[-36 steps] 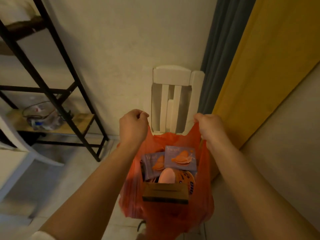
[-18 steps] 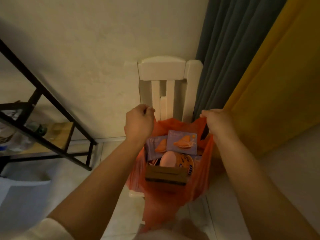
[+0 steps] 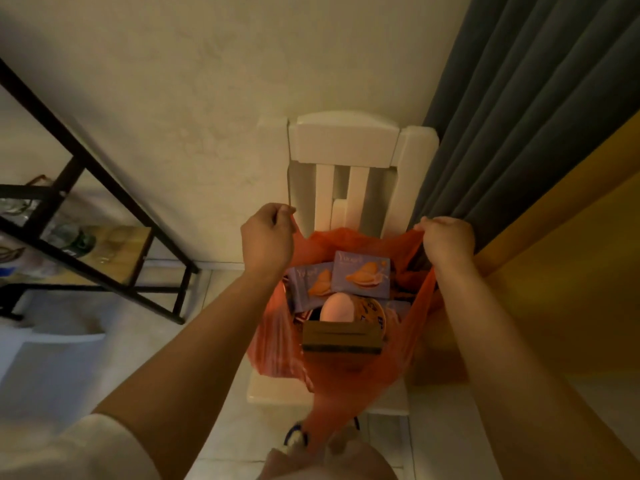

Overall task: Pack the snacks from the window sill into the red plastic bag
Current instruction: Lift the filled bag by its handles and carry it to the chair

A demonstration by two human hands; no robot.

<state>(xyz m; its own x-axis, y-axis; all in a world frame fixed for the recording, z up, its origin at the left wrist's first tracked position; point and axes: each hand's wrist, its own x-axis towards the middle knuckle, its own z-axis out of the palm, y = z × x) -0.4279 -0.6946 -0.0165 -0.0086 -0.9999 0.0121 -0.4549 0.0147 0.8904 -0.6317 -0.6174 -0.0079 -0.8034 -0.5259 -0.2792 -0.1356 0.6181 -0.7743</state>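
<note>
Head view, only 1 cam.

1. Hands. Left hand [image 3: 266, 239], centre of frame, fingers curled, gripping the left handle of the bag [image 3: 332, 372]. Right hand [image 3: 446, 239], centre-right, clenched on the right handle. Both handles pulled apart, so the mouth is held wide.

2. Bag. Red plastic, lower centre of frame, hanging between the hands over the chair [image 3: 346, 140]. Whether the base rests on the seat or hangs just above it: cannot tell.

3. Contents, visible through the mouth:
- 2 purple boxes [image 3: 362, 277], upright, side by side, touching, at the far side.
- pink round item [image 3: 337, 308] in the middle, type unclear.
- orange pack [image 3: 372, 308] w/ dark print just right of it, partly hidden.
- brown box [image 3: 341, 337] at the near side, top edge toward cam.

4. Surroundings. Black rack [image 3: 83, 216] at left w/ blurred items on its shelf. Grey curtain [image 3: 512, 109] upper right; yellow panel [image 3: 571, 258] at right. Window sill not in frame.

5. Progress (judgement). Several snacks are loaded and neither hand carries a loose item, so packing looks at or near its end. Any snacks left on the sill cannot be confirmed, as the sill is out of view. Remaining, at most: fetch leftovers, close the handles.
</note>
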